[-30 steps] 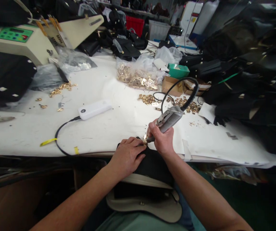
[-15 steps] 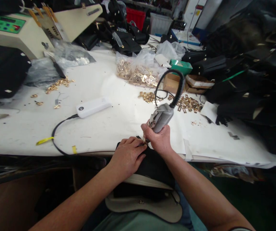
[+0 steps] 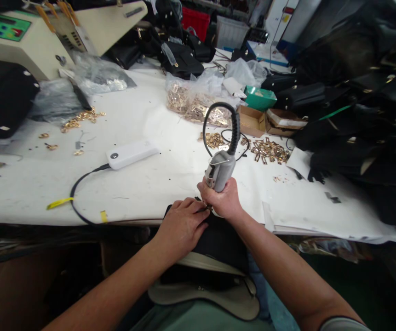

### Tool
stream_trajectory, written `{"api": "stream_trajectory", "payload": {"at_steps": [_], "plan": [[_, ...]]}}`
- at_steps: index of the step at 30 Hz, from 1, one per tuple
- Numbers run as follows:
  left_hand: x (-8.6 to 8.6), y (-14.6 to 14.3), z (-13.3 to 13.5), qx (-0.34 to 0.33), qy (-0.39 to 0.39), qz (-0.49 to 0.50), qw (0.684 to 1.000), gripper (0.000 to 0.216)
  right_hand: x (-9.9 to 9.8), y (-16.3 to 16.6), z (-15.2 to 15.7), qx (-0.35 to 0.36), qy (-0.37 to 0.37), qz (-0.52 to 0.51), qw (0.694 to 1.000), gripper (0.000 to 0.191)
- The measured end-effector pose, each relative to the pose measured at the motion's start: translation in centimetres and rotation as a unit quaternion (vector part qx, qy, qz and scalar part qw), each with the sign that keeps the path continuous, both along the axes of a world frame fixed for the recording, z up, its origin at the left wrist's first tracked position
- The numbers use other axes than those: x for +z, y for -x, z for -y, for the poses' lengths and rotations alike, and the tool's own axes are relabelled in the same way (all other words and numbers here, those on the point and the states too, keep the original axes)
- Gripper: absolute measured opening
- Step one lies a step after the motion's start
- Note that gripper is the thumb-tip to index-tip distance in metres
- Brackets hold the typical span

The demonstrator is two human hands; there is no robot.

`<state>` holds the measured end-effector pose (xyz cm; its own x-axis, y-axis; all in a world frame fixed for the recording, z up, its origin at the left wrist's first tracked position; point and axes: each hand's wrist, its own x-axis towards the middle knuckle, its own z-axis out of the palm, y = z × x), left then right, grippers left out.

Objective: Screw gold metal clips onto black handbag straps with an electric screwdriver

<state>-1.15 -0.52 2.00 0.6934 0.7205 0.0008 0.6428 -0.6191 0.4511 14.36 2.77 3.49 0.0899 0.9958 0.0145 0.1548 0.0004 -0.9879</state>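
My right hand point(image 3: 222, 201) is wrapped round a grey corded power tool point(image 3: 220, 168), held almost upright with its tip down at the near table edge. The tool's black cable point(image 3: 230, 124) loops up and back over the table. My left hand point(image 3: 183, 224) lies on a black bag point(image 3: 221, 239) in my lap, fingers pressed down beside the tool tip. A small gold fitting shows between the two hands, mostly hidden.
A white power bank point(image 3: 132, 154) with a black cable lies on the white table point(image 3: 149, 184). Gold metal fittings point(image 3: 268, 149) lie loose and in plastic bags point(image 3: 198, 99). Black bags point(image 3: 356, 115) pile up at right; a beige machine point(image 3: 21, 41) stands at far left.
My right hand has swung the tool from a slant to nearly upright, its cable loop shifting left. My left hand stays pressed on the black bag.
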Motion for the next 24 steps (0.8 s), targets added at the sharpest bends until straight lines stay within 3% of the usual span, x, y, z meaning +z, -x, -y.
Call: {"api": "stream_trajectory", "payload": {"at_steps": [6,11,18,21,24], "plan": [[-0.1,0.1,0.0,-0.002,-0.004,0.012,1.0,0.028,0.1,-0.2,0.8,-0.03,0.002,-0.027,0.999,0.035],[-0.6,0.2,0.4,0.006,-0.019,0.031,0.999,0.028,0.6,-1.1,1.3,-0.014,-0.013,-0.075,0.997,0.044],[-0.5,0.1,0.6,0.014,-0.036,0.036,0.999,0.026,1.5,-3.2,1.4,-0.11,-0.086,-0.133,0.981,0.047],[-0.4,0.0,0.7,0.025,-0.043,0.035,0.998,0.03,2.7,-4.6,1.3,-0.123,-0.05,-0.059,0.989,0.048],[-0.3,0.0,1.0,0.061,-0.062,0.019,0.996,0.04,3.0,-6.3,1.4,-0.106,-0.016,0.12,0.987,0.048]]}}
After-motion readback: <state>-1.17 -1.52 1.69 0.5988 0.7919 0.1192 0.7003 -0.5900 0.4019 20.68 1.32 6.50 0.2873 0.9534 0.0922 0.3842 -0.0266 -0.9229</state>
